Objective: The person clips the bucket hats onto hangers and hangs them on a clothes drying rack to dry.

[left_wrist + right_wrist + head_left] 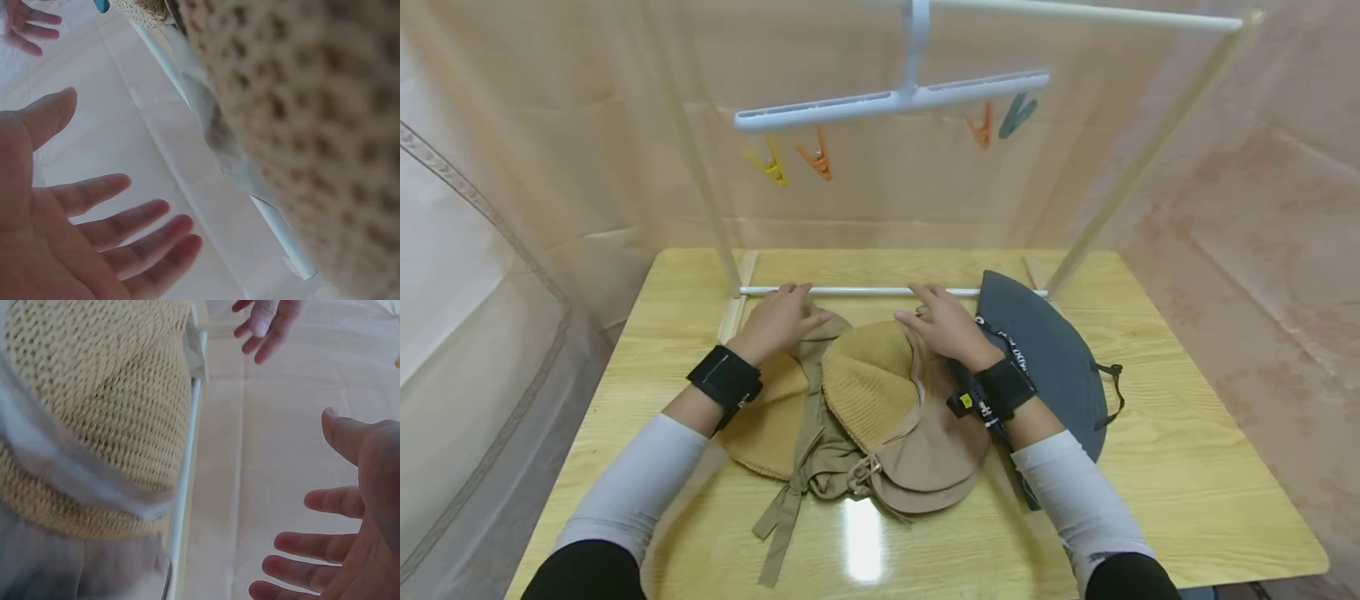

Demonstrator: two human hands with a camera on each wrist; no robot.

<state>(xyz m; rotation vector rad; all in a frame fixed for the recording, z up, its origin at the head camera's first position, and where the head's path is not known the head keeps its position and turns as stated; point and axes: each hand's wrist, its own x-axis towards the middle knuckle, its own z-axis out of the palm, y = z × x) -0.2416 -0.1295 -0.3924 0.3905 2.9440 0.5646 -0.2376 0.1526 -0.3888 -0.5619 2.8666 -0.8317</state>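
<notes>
My left hand is over the far side of a woven tan hat trimmed with olive cloth and ribbon ties. In the left wrist view its fingers are spread apart and hold nothing. The right hand hovers by a second hat, which has a woven tan crown and a brown cloth brim. Its fingers are extended in the right wrist view, with nothing between them. A dark grey-blue brimmed hat with a lettered cord lies beside the right forearm, which partly covers it.
Above the table hangs a pale blue hanger bar carrying a yellow clip, two orange clips and a teal clip. A rack with an upper rod and a low white rod stands at the back.
</notes>
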